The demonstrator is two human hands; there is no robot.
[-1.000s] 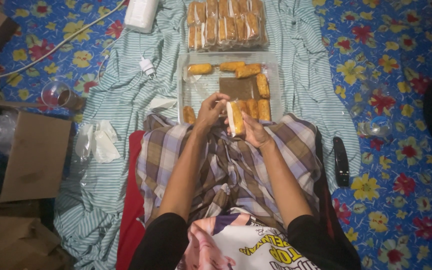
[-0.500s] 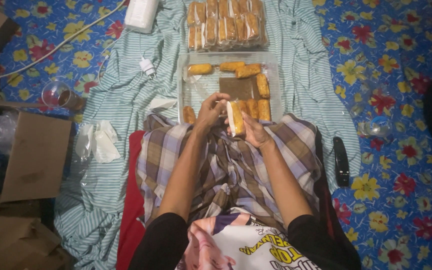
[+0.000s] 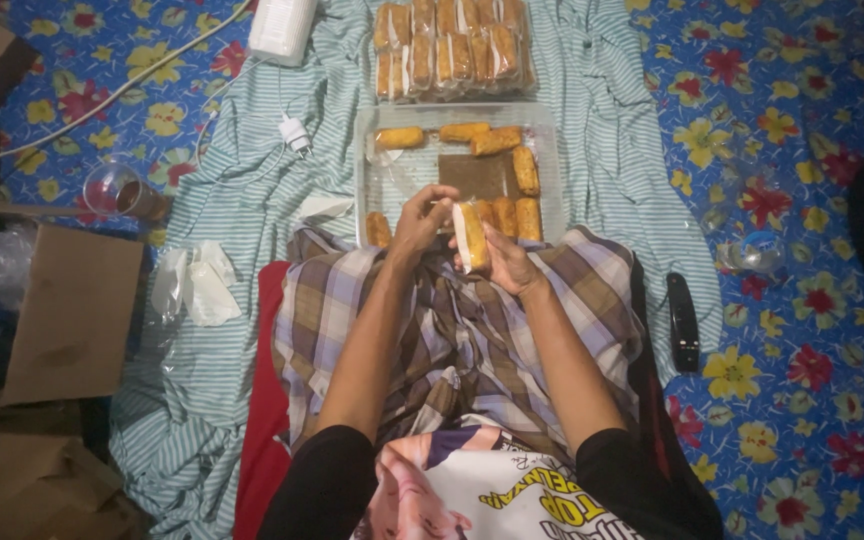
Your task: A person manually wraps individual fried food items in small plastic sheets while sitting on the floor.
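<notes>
My right hand (image 3: pixel 508 262) holds a golden fried roll (image 3: pixel 472 236) upright in a clear plastic wrapper, just above my checked lap cloth. My left hand (image 3: pixel 418 222) pinches the wrapper's top edge beside the roll. Right behind both hands lies a clear plastic tray (image 3: pixel 550 150) with several loose fried rolls along its edges and a brown paper square in the middle. Farther back a stack of wrapped rolls (image 3: pixel 452 48) sits in rows on the striped cloth.
A black stapler (image 3: pixel 682 322) lies at my right. Loose plastic wrappers (image 3: pixel 195 284) lie to my left, beside an open cardboard box (image 3: pixel 70 312). A glass (image 3: pixel 117 190) stands at the left; a white charger (image 3: pixel 294 134) and cable lie near a white container (image 3: pixel 282 28).
</notes>
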